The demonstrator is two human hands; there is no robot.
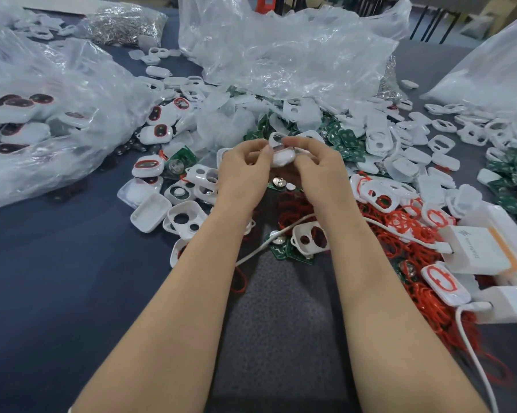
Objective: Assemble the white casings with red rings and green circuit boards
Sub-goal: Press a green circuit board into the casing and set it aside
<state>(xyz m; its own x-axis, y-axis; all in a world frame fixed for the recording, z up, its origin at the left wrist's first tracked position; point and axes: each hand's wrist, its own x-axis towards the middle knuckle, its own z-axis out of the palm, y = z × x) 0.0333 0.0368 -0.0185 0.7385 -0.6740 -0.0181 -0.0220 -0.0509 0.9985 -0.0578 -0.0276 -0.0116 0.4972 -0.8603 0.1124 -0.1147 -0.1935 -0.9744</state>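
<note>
Both my hands meet above the middle of the table around one white casing (283, 156). My left hand (245, 171) pinches its left side, and my right hand (316, 168) pinches it from the top and right. Most of the casing is hidden by my fingers. Loose white casings (185, 216) lie in front of my left wrist. A heap of red rings (406, 242) spreads to the right of my right forearm. Green circuit boards (349, 141) are piled behind my hands, and a few more circuit boards (281, 251) lie between my forearms.
A clear bag of assembled casings (21, 114) lies at the left. Crumpled plastic bags (281, 55) fill the back. White chargers (483, 248) with a white cable (472, 353) sit at the right edge. The dark table (57, 293) shows at the near left.
</note>
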